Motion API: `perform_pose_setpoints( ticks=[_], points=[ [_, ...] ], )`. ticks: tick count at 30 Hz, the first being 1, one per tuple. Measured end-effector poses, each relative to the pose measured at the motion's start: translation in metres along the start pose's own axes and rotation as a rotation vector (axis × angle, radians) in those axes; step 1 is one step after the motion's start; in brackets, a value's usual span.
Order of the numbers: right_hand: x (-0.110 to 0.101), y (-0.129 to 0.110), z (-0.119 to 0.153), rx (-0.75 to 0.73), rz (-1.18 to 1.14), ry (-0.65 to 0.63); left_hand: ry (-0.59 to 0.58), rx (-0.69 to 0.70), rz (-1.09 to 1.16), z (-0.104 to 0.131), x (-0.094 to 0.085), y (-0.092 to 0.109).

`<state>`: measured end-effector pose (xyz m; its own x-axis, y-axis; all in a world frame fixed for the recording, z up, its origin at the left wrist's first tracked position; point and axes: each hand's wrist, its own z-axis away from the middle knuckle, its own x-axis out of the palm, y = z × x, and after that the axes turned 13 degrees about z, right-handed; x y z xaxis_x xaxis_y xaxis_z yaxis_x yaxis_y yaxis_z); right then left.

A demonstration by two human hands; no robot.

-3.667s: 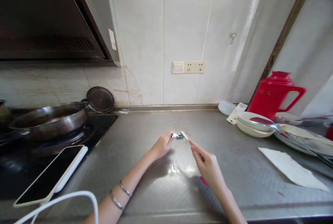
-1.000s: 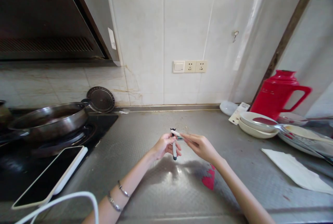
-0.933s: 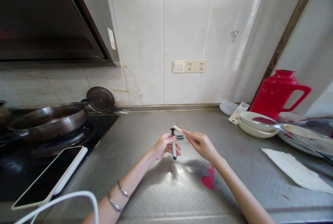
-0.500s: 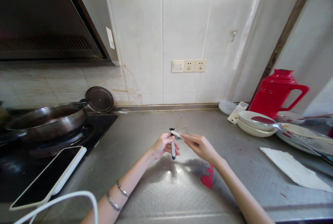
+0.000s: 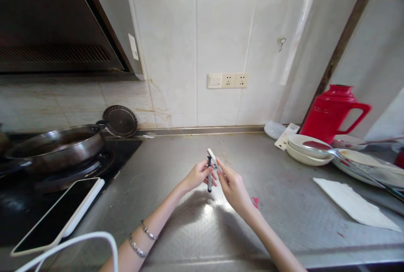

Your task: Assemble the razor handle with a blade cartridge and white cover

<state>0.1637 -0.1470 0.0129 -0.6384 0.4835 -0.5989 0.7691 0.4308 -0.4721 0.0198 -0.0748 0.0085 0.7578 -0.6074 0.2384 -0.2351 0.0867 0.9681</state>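
At the centre, above the metal counter (image 5: 164,230), my left hand (image 5: 198,174) is closed around a slim grey-white handle (image 5: 210,179). The handle stands upright, with a dark lower end and a black upper end; its exact kind I cannot tell. My right hand (image 5: 231,180) pinches a narrow white piece (image 5: 211,154) that tilts up to the left. This piece lies close to the handle's black top; whether they touch is unclear. Something small and teal shows between the fingers of both hands.
On the left, a steel pan (image 5: 63,148) sits on the black stove, with a phone (image 5: 59,217) and white cable (image 5: 107,236) nearer me. To the right are stacked bowls (image 5: 309,158), plates, a red thermos (image 5: 330,114) and a white paper sheet (image 5: 353,204). A red patch (image 5: 255,201) marks the counter.
My right hand has moved slightly left and lower, closer to the left hand. The white piece has turned from nearly level to steeper, its tip now above the handle's black top.
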Motion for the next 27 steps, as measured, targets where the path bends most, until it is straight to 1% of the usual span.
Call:
perform_pose_setpoints(
  ticks=[3, 5, 8, 12, 17, 22, 25, 27],
  points=[
    [0.004, -0.007, 0.012, -0.004, -0.019, 0.023, 0.017, 0.021, -0.004, -0.002, 0.001, -0.003],
    [0.004, -0.012, 0.017, -0.001, -0.037, 0.014, 0.05, 0.048, -0.01, -0.002, 0.001, -0.004],
    [0.003, -0.018, 0.018, 0.017, -0.045, 0.039, 0.073, 0.071, -0.019, -0.002, 0.003, -0.004],
    [0.006, -0.02, 0.017, 0.043, -0.047, 0.087, 0.041, 0.065, 0.0, -0.002, 0.004, -0.003],
    [0.01, -0.02, 0.028, 0.068, -0.079, 0.072, 0.086, 0.107, 0.026, -0.002, 0.001, 0.0],
    [0.003, -0.018, 0.02, 0.126, -0.081, 0.152, 0.01, 0.057, 0.007, 0.001, 0.005, 0.003],
    [0.001, -0.018, 0.019, 0.116, -0.065, 0.132, -0.015, 0.054, 0.015, 0.002, 0.006, 0.004],
    [0.002, -0.018, 0.024, 0.114, -0.067, 0.105, -0.003, 0.062, 0.018, 0.002, 0.005, 0.004]
  ],
)
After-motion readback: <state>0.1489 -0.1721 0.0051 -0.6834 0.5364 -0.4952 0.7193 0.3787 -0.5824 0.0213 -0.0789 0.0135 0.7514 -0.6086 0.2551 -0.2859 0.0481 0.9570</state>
